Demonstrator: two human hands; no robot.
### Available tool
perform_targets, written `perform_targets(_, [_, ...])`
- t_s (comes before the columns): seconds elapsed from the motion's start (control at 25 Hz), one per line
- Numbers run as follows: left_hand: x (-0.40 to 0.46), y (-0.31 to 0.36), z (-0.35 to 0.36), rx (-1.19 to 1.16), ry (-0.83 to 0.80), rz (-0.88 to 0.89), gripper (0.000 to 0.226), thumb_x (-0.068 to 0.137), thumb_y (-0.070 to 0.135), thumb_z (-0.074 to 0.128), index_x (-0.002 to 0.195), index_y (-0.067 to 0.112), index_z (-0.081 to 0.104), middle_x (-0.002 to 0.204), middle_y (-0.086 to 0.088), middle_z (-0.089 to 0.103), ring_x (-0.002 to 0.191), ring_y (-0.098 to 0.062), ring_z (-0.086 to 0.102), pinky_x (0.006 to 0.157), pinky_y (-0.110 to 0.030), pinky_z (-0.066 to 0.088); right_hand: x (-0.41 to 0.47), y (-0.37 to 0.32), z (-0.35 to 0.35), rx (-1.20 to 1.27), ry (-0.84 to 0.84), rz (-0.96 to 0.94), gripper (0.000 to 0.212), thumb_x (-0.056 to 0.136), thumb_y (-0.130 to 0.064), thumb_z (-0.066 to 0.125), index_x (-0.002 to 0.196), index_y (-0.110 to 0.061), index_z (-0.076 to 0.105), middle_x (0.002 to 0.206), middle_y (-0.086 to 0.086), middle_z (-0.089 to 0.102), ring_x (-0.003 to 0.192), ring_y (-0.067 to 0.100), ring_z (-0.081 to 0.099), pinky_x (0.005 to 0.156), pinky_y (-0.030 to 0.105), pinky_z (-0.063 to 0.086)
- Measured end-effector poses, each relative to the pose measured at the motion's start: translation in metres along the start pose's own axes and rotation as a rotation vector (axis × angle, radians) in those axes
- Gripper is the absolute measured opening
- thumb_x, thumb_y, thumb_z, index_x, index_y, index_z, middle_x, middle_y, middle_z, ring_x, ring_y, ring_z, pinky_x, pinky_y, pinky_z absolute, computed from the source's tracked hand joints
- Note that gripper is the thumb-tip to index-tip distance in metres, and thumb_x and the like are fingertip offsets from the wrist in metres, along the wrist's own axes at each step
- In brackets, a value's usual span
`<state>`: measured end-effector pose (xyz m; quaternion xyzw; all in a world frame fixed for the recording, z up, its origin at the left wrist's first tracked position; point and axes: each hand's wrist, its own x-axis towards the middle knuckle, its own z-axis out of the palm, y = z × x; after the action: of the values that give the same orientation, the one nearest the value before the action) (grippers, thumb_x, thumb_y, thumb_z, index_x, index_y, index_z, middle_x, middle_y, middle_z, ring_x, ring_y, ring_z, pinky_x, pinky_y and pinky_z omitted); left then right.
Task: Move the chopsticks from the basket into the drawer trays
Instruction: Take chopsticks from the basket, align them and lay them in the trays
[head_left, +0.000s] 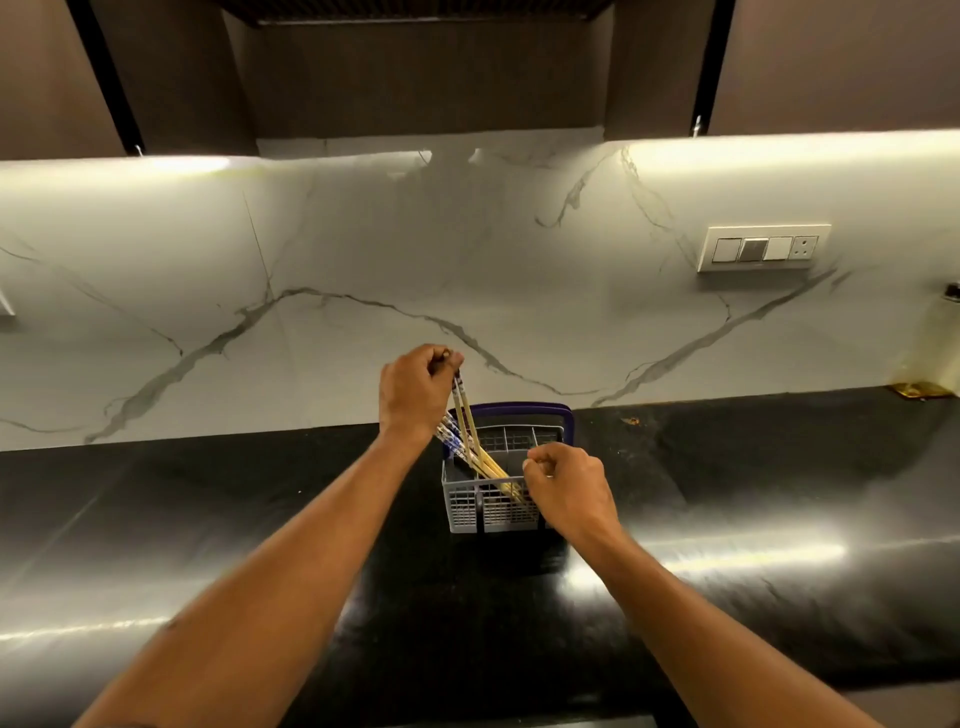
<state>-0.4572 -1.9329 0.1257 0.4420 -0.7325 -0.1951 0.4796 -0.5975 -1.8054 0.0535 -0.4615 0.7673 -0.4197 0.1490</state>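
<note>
**Chopsticks half out of the basket**

Our left hand (415, 389) pinches the top ends of a few chopsticks (467, 436), fingers curled tight round them, while their lower ends sit inside the grey basket (462, 506) on the black counter (727, 493). Our right hand (566, 488) hovers at the basket's front right corner with its fingers curled; whether it grips anything (a chopstick tip, the rim) we cannot tell.

The risk we see is snagging: the sticks lean at a slant across the basket's dividers, so a pull along the wrong line could catch a tip in the grid and tip or drag the light basket. A loose pinch could also let one stick slide free and clatter onto the counter. The drawer trays are not in view, so the carry is yet to come.

The chopsticks look pale yellow, slim and straight, with blue and white patterned bands near their upper ends. More of them fan out lower, against the basket's left side, under our left wrist.
</note>
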Motion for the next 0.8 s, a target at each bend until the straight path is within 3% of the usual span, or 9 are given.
perform_targets(0.12, [0.013,0.043,-0.026,-0.118,-0.075,0.043,0.014,0.092,0.025,0.069,0.097,0.013,0.074,0.085,-0.004,0.076,0.075,-0.014,0.075,0.071,-0.031,0.062,0.000,-0.018,-0.023,0.074,0.022,-0.083,0.023,0.098,-0.020,0.056,0.116,-0.022,0.071,0.105,-0.004,0.072,0.083,0.010,0.068,0.076,0.029,0.059])
perform_targets(0.2, [0.010,0.068,-0.036,-0.224,-0.155,0.033,0.003,0.090,0.022,0.070,0.089,0.020,0.072,0.081,-0.002,0.076,0.072,-0.013,0.076,0.068,-0.029,0.063,-0.004,-0.027,-0.040,0.179,0.036,-0.123,0.022,0.098,-0.020,0.058,0.115,-0.021,0.072,0.102,-0.003,0.074,0.081,0.011,0.069,0.081,0.035,0.061])
perform_targets(0.4, [-0.032,0.100,-0.019,-0.409,-0.283,-0.022,0.002,0.089,0.017,0.071,0.089,0.017,0.073,0.076,-0.002,0.076,0.068,-0.013,0.075,0.068,-0.032,0.063,-0.026,-0.027,-0.069,0.291,-0.072,-0.205,0.019,0.095,-0.025,0.064,0.111,-0.022,0.075,0.093,-0.006,0.075,0.080,0.008,0.068,0.083,0.034,0.059])
perform_targets(0.6, [-0.066,0.108,0.000,-0.474,-0.302,-0.084,0.033,0.089,0.014,0.070,0.120,0.024,0.067,0.089,-0.015,0.077,0.076,-0.019,0.077,0.068,-0.032,0.064,-0.046,0.008,-0.095,0.370,-0.193,-0.174,0.012,0.092,-0.019,0.067,0.096,-0.022,0.078,0.081,-0.004,0.075,0.078,0.011,0.071,0.080,0.032,0.060])
perform_targets(0.8, [-0.085,0.126,0.010,-0.484,-0.301,-0.082,0.018,0.090,0.014,0.069,0.105,0.021,0.074,0.091,-0.008,0.079,0.074,-0.018,0.077,0.066,-0.027,0.063,-0.053,0.026,-0.120,0.522,-0.322,-0.129,0.013,0.091,-0.013,0.068,0.090,-0.021,0.078,0.085,0.004,0.077,0.084,0.020,0.074,0.079,0.031,0.060])
